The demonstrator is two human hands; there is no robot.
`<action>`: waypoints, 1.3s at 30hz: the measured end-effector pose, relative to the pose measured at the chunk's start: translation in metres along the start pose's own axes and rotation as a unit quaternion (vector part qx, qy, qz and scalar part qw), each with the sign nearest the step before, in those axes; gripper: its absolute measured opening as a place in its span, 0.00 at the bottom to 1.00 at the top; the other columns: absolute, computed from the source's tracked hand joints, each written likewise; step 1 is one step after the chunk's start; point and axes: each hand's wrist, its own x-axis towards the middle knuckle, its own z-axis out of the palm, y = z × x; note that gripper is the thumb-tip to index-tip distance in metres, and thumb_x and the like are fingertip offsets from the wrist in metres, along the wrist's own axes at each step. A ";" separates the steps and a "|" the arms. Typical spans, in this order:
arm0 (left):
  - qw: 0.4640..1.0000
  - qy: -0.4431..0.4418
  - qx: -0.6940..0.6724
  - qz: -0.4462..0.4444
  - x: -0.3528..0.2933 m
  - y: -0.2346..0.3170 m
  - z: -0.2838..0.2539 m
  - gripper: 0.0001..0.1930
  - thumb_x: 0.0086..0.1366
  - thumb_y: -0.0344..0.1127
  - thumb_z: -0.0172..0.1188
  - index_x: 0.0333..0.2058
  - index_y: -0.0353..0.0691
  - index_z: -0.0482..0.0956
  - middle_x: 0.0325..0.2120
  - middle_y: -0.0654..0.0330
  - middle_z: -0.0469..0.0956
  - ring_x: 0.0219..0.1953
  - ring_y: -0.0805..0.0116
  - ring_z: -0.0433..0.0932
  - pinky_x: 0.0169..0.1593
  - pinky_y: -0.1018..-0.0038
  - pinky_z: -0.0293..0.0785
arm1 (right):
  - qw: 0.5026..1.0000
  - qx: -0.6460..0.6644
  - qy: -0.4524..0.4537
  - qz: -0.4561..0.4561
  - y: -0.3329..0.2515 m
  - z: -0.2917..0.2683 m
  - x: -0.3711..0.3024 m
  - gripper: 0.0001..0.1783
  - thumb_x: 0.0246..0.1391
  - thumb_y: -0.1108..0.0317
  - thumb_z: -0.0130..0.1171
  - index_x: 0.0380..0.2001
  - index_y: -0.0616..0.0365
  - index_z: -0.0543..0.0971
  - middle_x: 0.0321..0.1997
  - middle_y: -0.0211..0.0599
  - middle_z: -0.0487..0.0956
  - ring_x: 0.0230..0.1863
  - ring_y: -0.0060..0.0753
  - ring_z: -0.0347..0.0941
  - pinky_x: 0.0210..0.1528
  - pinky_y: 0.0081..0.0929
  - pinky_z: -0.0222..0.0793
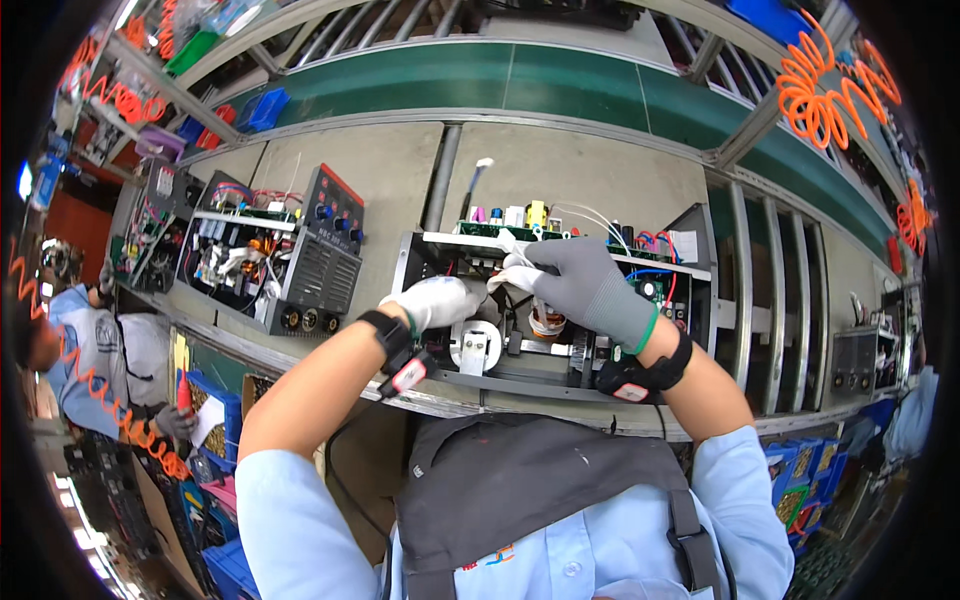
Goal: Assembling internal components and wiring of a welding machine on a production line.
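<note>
Open metal chassis (pixel 545 387) at the centre of the view, set on a grey worktop (pixel 395 170) and packed with wiring; clock positions taken from its middle. At 9 o'clock, left hand (pixel 442 302) in a white glove, fingers curled inward over the interior, tips partly hidden; cannot tell whether gripping anything. Slightly toward 2 o'clock, right hand (pixel 592 290) in a grey glove with white fingertips, pinching a small white piece (pixel 511 243) at 11 o'clock, too small to identify. Along 12 o'clock, green circuit board with a yellow component (pixel 537 213); at 11 o'clock, cable (pixel 473 184) sticking up, tipped with a white connector. Near 8 o'clock, round white part (pixel 475 347) inside; beside the right hand, copper coil (pixel 546 322). Farther out, between 9 and 10 o'clock, 1 more open unit (pixel 330 250); at 3 o'clock, metal rollers (pixel 776 310); near 2 o'clock, orange coiled hose (pixel 815 100).
</note>
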 end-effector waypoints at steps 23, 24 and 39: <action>0.931 0.315 -0.184 0.014 -0.136 -0.006 -0.019 0.12 0.61 0.32 0.54 0.42 0.35 0.77 0.36 0.49 0.78 0.38 0.50 0.76 0.45 0.60 0.71 | 0.923 -0.115 -0.364 -0.052 0.023 -0.029 0.198 0.18 0.55 0.61 0.58 0.43 0.62 0.81 0.47 0.42 0.81 0.48 0.33 0.77 0.53 0.31 0.68; 0.926 0.329 -0.180 0.026 -0.136 -0.017 -0.012 0.11 0.60 0.30 0.55 0.41 0.34 0.78 0.35 0.50 0.78 0.38 0.50 0.76 0.45 0.61 0.71 | 0.912 -0.058 -0.401 -0.065 0.038 -0.013 0.208 0.18 0.54 0.63 0.57 0.45 0.62 0.80 0.47 0.43 0.81 0.46 0.33 0.77 0.51 0.31 0.68; 0.904 0.281 -0.321 0.026 -0.095 -0.072 0.001 0.04 0.55 0.29 0.59 0.30 0.40 0.80 0.33 0.58 0.81 0.39 0.56 0.77 0.46 0.65 0.69 | 0.803 -0.166 -0.570 -0.048 0.032 0.057 0.243 0.23 0.47 0.70 0.50 0.49 0.52 0.79 0.46 0.41 0.81 0.44 0.39 0.75 0.48 0.31 0.69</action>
